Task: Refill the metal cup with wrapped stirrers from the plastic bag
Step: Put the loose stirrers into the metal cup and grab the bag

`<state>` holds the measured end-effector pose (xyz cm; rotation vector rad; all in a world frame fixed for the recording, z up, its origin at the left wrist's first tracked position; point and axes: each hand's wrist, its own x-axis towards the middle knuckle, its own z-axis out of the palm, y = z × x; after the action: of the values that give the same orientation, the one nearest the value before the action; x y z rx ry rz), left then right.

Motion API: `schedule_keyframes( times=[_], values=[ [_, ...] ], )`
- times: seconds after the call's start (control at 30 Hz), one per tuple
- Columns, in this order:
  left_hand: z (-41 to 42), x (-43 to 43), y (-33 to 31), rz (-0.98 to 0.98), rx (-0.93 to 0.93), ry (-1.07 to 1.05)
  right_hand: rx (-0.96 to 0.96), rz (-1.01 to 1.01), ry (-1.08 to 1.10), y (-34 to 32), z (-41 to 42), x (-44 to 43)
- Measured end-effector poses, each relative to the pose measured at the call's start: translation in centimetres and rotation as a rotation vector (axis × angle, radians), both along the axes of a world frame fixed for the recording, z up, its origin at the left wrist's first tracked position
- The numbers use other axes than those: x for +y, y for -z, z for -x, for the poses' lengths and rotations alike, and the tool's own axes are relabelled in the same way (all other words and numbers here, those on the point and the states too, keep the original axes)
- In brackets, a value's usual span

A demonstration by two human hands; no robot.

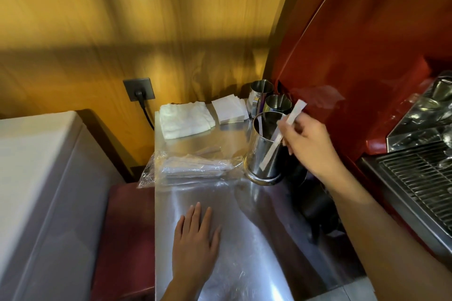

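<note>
A tall shiny metal cup (263, 154) stands on the steel counter, with one thin stirrer leaning inside at its left wall. My right hand (308, 144) hovers at the cup's right rim, pinching a white wrapped stirrer (294, 112) that points up and away; a white strip shows on the cup's side, perhaps its reflection. The clear plastic bag (195, 166) lies flat to the left of the cup, with several wrapped stirrers inside. My left hand (195, 242) lies palm down on the bag's near end, fingers spread.
Two smaller metal cups (277, 104) stand behind the tall one. A folded white cloth (184, 122) and a stack of napkins (230, 110) sit at the back. A red espresso machine (367, 68) with a drip grille (420, 178) fills the right. A wall socket (139, 89) is behind.
</note>
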<state>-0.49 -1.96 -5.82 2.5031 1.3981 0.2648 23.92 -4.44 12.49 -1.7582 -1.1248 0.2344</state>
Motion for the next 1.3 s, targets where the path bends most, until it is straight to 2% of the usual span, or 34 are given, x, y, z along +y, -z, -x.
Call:
schedule_keyframes(
  times=[0.1,0.2,0.27,0.37,0.43,0.5,0.63,0.73,0.8,0.9,1.13,1.3],
  values=[
    [0.0,-0.1,-0.2,0.018,-0.006,-0.016,-0.051,-0.163,0.086,-2.0,-1.3,1.0],
    [0.0,-0.1,-0.2,0.042,-0.02,-0.015,-0.107,-0.216,0.181,-2.1,-2.3,1.9],
    [0.1,-0.1,-0.3,0.047,-0.027,-0.011,-0.178,-0.125,0.221,-1.5,-3.0,2.5],
    [0.2,-0.1,-0.3,0.077,-0.023,-0.001,-0.336,0.263,0.26,-0.1,-3.9,2.9],
    [0.3,-0.1,-0.3,0.089,-0.022,0.003,-0.327,0.45,0.244,0.8,-4.1,2.9],
    [0.2,-0.1,-0.3,0.082,-0.02,-0.003,-0.252,0.5,0.241,1.3,-4.1,2.9],
    [0.3,-0.1,-0.1,0.066,-0.005,-0.005,-0.238,0.392,0.286,1.2,-3.8,2.9],
    [0.2,-0.1,0.1,0.01,-0.008,0.002,-0.195,0.247,0.214,0.2,-2.6,2.9],
    [0.1,-0.1,0.4,-0.03,-0.01,0.008,-0.156,0.17,0.088,-0.3,-1.5,2.9],
    [0.0,-0.1,0.0,-0.053,-0.015,0.031,-0.194,0.135,-0.088,-0.4,0.7,3.2],
    [0.1,3.7,-3.1,0.052,-0.004,0.086,-0.293,0.387,-0.287,5.5,4.6,6.3],
    [0.2,8.0,-5.5,-0.183,-0.138,0.042,-0.385,0.446,-0.312,9.7,5.1,8.6]
  ],
)
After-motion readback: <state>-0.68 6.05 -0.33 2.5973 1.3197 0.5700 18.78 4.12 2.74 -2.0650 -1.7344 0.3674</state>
